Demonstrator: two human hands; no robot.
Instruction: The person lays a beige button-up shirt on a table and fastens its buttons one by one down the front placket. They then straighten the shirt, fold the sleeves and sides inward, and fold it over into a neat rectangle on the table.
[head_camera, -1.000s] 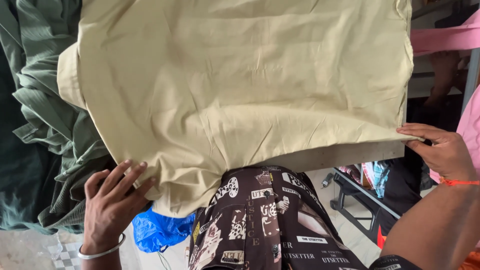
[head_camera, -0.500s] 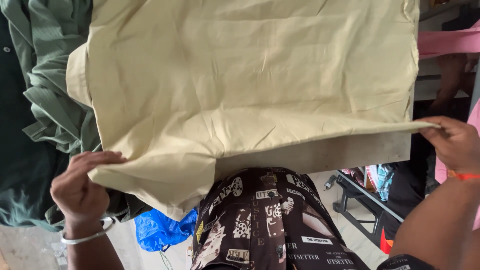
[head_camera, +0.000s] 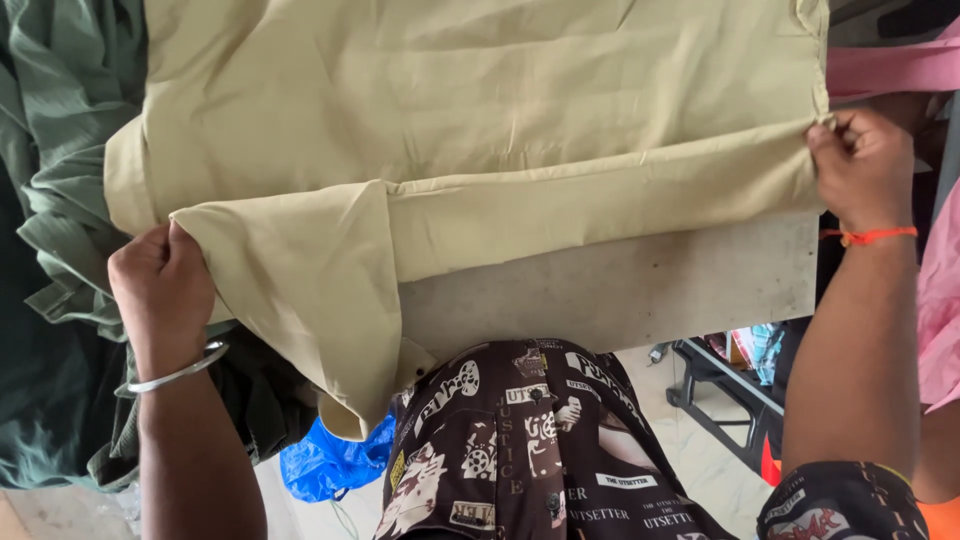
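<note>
A large pale olive-beige garment lies spread over a grey table. Its near edge is folded up into a long band across the cloth. My left hand, with a metal bangle on the wrist, is closed on the left end of that fold, where a sleeve-like flap hangs off the table edge. My right hand, with an orange thread at the wrist, pinches the right end of the fold at the garment's corner.
A pile of dark green cloth lies at the left. Pink fabric sits at the right edge. A blue plastic bag lies on the floor below, and a dark metal frame stands at the lower right.
Both hands have taken hold of the garment's near edge and carried it up and away, folding it over the cloth. A strip of grey table now shows.
</note>
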